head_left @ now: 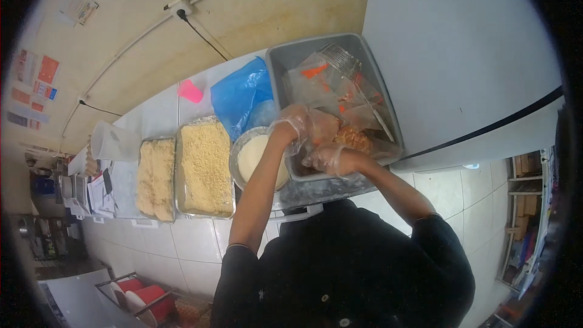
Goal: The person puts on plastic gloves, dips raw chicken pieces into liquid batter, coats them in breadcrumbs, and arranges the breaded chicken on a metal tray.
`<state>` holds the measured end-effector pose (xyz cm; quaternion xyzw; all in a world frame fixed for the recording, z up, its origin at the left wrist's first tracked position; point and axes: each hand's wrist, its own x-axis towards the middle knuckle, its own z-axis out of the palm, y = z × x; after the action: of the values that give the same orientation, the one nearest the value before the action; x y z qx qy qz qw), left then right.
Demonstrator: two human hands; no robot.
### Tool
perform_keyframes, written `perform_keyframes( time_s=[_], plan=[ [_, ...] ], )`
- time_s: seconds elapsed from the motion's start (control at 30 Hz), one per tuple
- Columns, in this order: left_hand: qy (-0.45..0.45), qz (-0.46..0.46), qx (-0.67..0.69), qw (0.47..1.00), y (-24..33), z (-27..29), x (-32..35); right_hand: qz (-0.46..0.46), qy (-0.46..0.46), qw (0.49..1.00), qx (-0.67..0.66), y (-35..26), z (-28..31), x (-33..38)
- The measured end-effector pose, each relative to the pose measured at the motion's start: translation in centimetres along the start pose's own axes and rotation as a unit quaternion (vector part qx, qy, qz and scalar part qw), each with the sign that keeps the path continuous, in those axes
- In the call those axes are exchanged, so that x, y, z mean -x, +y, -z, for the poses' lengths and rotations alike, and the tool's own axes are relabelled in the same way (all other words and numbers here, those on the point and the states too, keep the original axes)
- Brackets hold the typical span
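Note:
Both my hands wear thin clear plastic gloves and work over the near left part of a grey tub (285, 73). My left hand (290, 126) is closed at a clear plastic bag with pale pinkish contents (322, 127). On the near side of that bag, my right hand (339, 161) has its fingers drawn together against the plastic; their tips are hard to make out. Orange-brown food (355, 140) lies behind the right hand. Farther back in the tub are clear bags with orange-red print (314, 71) and a wire skimmer (341, 59) with a long handle.
Left of the tub stand a bowl of white batter (250, 159), a tray of yellowish crumbs (206, 164) and a tray of crumb-coated pieces (155, 179). Behind them are a blue plastic bag (243, 94), a pink cup (190, 91) and a clear container (114, 141). A large white appliance (461, 54) borders the right.

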<state>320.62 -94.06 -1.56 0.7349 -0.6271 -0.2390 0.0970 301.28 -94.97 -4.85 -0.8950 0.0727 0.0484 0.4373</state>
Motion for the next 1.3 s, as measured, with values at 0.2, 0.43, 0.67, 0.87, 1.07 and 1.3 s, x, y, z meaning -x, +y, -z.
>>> perform_keyframes(
  time_s=[0.2, 0.43, 0.67, 0.87, 1.07, 1.3],
  plan=[
    [0.012, 0.001, -0.045, 0.999, 0.3, -0.6, -2.5, -0.006, -0.091, 0.974, 0.208, 5.0, -2.6, -3.6],
    [-0.024, -0.065, -0.163, 0.984, -3.9, -4.1, -2.8, -0.085, -0.051, 0.961, 0.258, 5.1, -4.4, -6.6],
    [-0.047, 0.042, -0.085, 0.994, -1.4, -5.5, -2.0, -0.099, -0.077, 0.972, 0.201, 5.0, -2.5, -4.3],
    [-0.093, -0.290, -0.173, 0.937, -3.8, -3.5, -1.1, -0.187, 0.013, 0.970, -0.155, -6.6, 6.7, 2.6],
    [-0.197, -0.198, -0.007, 0.960, 0.6, -2.1, 5.0, -0.024, 0.184, 0.964, -0.192, -5.0, 4.8, 9.2],
    [-0.056, -0.192, 0.318, 0.927, 1.1, -4.9, 9.0, -0.109, 0.274, 0.936, -0.190, -0.5, 1.6, 8.1]
  ],
)
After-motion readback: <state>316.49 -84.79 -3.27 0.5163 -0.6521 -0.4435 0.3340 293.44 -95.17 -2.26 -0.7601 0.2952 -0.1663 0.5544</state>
